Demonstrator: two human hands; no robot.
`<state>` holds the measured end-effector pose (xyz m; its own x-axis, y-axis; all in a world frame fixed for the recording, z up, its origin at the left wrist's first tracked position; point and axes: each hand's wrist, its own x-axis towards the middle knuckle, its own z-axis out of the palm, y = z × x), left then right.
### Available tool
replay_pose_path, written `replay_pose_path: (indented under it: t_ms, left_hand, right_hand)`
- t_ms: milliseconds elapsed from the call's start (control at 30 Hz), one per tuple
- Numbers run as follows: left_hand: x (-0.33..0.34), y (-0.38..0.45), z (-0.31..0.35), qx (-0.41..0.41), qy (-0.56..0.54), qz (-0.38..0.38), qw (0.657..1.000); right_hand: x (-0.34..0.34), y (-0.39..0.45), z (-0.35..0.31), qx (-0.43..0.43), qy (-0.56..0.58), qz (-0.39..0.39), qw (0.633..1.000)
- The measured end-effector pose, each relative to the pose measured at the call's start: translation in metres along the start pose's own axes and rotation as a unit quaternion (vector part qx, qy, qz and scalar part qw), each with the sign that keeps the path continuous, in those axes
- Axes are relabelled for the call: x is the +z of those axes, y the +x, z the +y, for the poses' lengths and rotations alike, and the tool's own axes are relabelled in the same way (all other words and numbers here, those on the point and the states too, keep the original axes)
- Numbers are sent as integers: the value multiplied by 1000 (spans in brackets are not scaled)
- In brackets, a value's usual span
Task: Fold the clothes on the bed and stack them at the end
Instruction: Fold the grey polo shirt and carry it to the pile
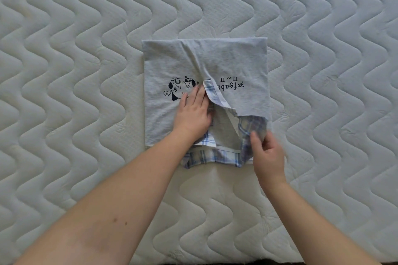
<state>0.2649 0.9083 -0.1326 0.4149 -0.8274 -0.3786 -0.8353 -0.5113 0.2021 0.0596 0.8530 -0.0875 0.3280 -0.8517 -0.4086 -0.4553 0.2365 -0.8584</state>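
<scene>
Right now the grey T-shirt (237, 60) lies folded into a rough square in the middle of the quilted white mattress (75, 71), its far edge straight and flat, its printed side up. A black cartoon figure (182, 89) sits on the left half of the shirt, and a line of black lettering (231, 85), upside down from this view, runs across the right half. A crease runs from the far edge down toward the centre, where the shirt opens in a slit.

Blue-and-white checked cloth (212, 157) shows through that slit and pokes out along the near edge of the grey shirt; whether it is a collar, a lining or a separate garment, I cannot tell.

Left hand (192, 112) is down flat, fingers straight and together, palm pressing on the grey fabric just beside the cartoon figure, fingertips touching the edge of the checked strip at the slit. Its forearm comes in from the near left.

Right hand (267, 153) is at the near right corner of the shirt, thumb and fingers curled and pinching the checked cloth there, lifting that corner slightly off the mattress. The lifted fabric looks a little blurred. Its forearm comes in from the near right.

Near edge of the mattress is just visible at the bottom, with a dark strip beyond it.
</scene>
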Motion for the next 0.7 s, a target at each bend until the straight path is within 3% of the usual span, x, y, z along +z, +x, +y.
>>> replay_pose_path:
  t_ms: [100,167,233,267,400,600,700]
  left_hand:
    - [-12,6,-5,-13,-175,63,982]
    - [-25,11,-6,-103,-381,56,917]
    - [-30,19,-5,-176,-469,14,865]
    - [-31,22,-5,-195,-472,0,860]
    - [-26,33,-7,-244,-374,-13,894]
    - [-27,34,4,-260,-338,81,901]
    - [-32,42,2,-253,-313,85,911]
  right_hand:
    - [1,-5,2,-106,-104,-85,985]
    - [5,-6,4,-178,-154,-149,960]
    - [10,-6,5,-221,-195,-206,933]
    - [13,-6,7,-237,-217,-222,921]
    - [16,-7,13,-305,-304,-212,877]
    - [13,-8,11,-344,-400,-153,836]
    - [14,-12,9,-341,-418,-165,826]
